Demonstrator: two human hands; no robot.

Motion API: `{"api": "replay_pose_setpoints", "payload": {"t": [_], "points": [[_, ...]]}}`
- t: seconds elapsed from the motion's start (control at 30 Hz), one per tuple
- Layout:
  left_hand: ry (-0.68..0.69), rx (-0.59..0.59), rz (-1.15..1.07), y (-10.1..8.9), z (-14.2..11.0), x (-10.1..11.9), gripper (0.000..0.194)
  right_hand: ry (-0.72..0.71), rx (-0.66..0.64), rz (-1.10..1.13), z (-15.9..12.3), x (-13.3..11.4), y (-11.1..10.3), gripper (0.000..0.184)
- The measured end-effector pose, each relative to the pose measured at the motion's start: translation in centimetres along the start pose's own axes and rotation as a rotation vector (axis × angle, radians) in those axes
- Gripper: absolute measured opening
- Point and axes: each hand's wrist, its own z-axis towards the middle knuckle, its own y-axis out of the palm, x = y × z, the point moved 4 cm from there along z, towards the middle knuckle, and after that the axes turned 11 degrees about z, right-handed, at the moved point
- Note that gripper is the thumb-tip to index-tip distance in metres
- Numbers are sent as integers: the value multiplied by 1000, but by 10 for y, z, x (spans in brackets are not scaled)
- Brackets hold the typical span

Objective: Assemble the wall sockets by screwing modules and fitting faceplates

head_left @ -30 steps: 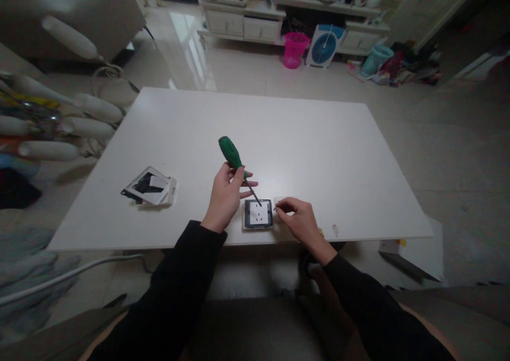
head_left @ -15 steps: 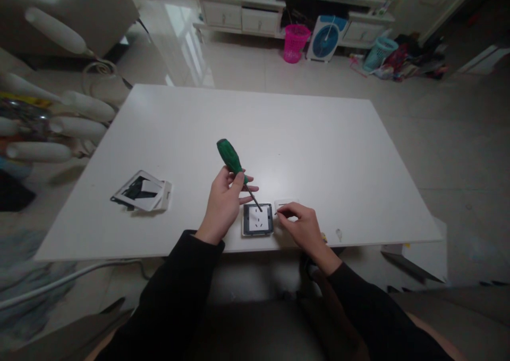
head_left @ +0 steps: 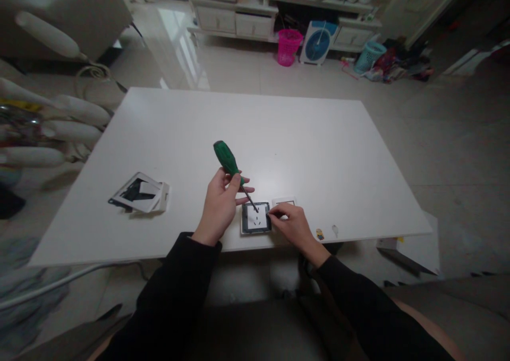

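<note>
My left hand (head_left: 225,201) grips a screwdriver (head_left: 227,159) with a green handle, near where handle meets shaft. Its shaft slants down to the right, the tip over the face of a wall socket (head_left: 257,221). The socket has a white middle and a dark frame, and lies near the table's front edge. Thumb and finger of my right hand (head_left: 292,223) are pinched at the socket's right side, on what looks like a small dark screw, mostly hidden by the fingertips. Just behind that hand lies a white cover plate (head_left: 283,200), partly covered.
On the left of the white table (head_left: 239,116) lie white and black frame parts (head_left: 139,193), stacked askew. A small yellow figure (head_left: 319,234) and a small clear piece (head_left: 335,230) lie right of my right hand. A white box (head_left: 414,244) stands beyond the table's right end.
My right hand has moved left, from beside the socket to its right edge, with the small screw in its fingertips. The left hand keeps the screwdriver nearly still. The view has shifted slightly.
</note>
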Motion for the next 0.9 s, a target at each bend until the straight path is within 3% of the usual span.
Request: {"api": "replay_pose_setpoints", "payload": {"t": [0.5, 0.9], "points": [[4, 1, 3, -2, -1, 2, 16, -111, -106, -57, -3, -5, 2, 16], [3, -8, 6, -1, -2, 2, 16, -20, -122, -6, 0, -7, 4, 16]]}}
